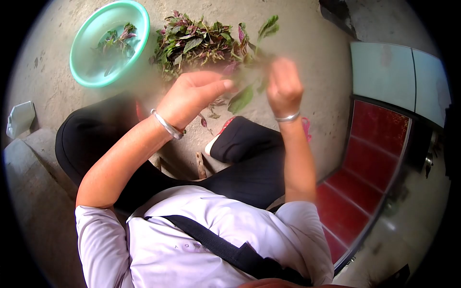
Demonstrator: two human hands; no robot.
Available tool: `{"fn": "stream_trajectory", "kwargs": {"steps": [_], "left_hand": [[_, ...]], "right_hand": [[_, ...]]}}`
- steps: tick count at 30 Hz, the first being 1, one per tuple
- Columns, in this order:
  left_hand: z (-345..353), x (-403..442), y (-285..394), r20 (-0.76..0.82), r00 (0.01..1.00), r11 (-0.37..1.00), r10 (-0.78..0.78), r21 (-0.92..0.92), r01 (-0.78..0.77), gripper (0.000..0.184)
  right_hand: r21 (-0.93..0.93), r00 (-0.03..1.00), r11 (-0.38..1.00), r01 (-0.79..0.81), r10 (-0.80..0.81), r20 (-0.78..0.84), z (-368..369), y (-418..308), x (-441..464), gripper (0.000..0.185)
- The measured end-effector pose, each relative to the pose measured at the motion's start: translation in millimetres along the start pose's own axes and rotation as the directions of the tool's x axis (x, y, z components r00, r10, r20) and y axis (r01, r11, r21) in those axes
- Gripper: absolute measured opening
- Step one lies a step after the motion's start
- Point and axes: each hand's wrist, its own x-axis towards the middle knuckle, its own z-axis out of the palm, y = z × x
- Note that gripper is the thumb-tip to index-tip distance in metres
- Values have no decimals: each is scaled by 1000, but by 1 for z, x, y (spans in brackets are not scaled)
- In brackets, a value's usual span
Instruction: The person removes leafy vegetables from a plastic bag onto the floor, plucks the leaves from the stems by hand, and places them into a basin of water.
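Between my two hands is a leafy green stem (pixel 241 98), with broad green and purplish leaves, partly smeared by motion. My left hand (pixel 194 93), a silver bangle on its wrist, is closed in a pinch at the left side of this stem. On the other side my right hand (pixel 285 85), also with a bangle, is closed with its fingertips at the stem; blur hides exactly what part it grips. Just beyond my left hand lies a pile of green and purple leafy vegetables (pixel 197 41) on the floor.
A mint-green plastic basin (pixel 75 60) holding some leaves (pixel 122 41) stands at the upper left. Small leaf scraps (pixel 204 121) lie on the concrete floor (pixel 317 62) near my foot. At the right is a red-tiled step (pixel 370 158). A whitish plastic item (pixel 21 117) sits far left.
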Motion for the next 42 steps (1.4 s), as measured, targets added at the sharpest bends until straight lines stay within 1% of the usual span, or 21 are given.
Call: {"fn": "stream_trajectory", "kwargs": {"steps": [2, 7, 10, 11, 12, 13, 15, 16, 17, 19, 22, 24, 25, 27, 30, 31, 33, 34, 35, 37, 42], "left_hand": [[0, -1, 0, -3, 1000, 998, 31, 48, -31, 20], [3, -8, 9, 137, 989, 995, 48, 77, -59, 18], [0, -9, 13, 191, 978, 962, 80, 241, -126, 18], [-1, -8, 13, 201, 975, 937, 93, 313, -154, 18], [-6, -2, 0, 285, 905, 743, 316, 519, -423, 17], [-6, -2, -5, 367, 865, 517, 344, 694, -500, 24], [-6, -6, -29, 380, 899, 129, 219, 902, -413, 39], [-2, -9, -36, 307, 952, -10, 17, 952, -307, 51], [-4, -9, -49, 323, 946, -122, 14, 940, -319, 51], [-11, -12, -65, 347, 938, -340, -2, 882, -327, 52], [-6, -7, -63, 306, 939, -261, -157, 904, -338, 39], [-3, -4, -62, 317, 929, -239, -188, 903, -357, 26], [-4, -4, -64, 370, 928, -219, -49, 902, -372, 23], [-7, -7, -65, 441, 867, -185, 234, 895, -405, 18], [-5, -1, -45, 334, 898, 155, 286, 909, -387, 11], [-3, -1, -33, 270, 917, 338, 295, 867, -365, 10], [1, 0, -14, 141, 951, 662, 275, 689, -294, 9], [2, 1, -14, 85, 927, 754, 365, 557, -348, 9], [2, -2, -6, 12, 990, 929, 139, 345, -134, 11], [2, 2, -6, 15, 974, 972, 224, 67, -225, 12], [3, 1, -5, 82, 988, 992, 129, 4, -130, 18]], "right_hand": [[12, 1000, 1000, -7, 7, 0, 0, -1, 0, 18], [65, 998, 997, -41, 44, -46, 11, 15, -12, 19], [253, 919, 884, -393, 382, 96, 7, 33, -19, 22], [290, 931, 887, -359, 361, 47, 7, 37, -20, 23], [325, 940, 889, -321, 341, -3, 9, 39, -22, 24], [358, 945, 890, -283, 322, -54, 10, 37, -23, 25], [284, 984, 946, -158, 175, -35, 0, 29, -13, 21], [251, 995, 964, -90, 99, -25, -6, 23, -7, 20], [282, 997, 958, -46, 63, -52, -1, 24, -7, 19], [369, 996, 925, -87, 93, 1, 4, 28, -11, 19], [541, 975, 814, -209, 216, 52, 11, 25, -17, 19], [531, 975, 819, -216, 209, 75, 14, 25, -18, 19], [526, 975, 822, -220, 205, 87, 15, 24, -17, 19], [346, 996, 937, -41, 10, 92, 7, 23, -11, 19], [349, 995, 934, -81, 58, 76, 13, 27, -17, 20], [341, 996, 938, -64, 39, 81, 13, 27, -17, 19], [325, 996, 945, -29, -1, 92, 11, 26, -14, 18], [324, 998, 946, -18, -3, 65, 11, 24, -13, 18], [322, 999, 947, -7, -6, 39, 12, 22, -12, 18], [296, 1000, 955, 7, -10, 11, 12, 18, -9, 19], [247, 1000, 969, 21, -23, 7, 11, 12, -9, 19]]}}
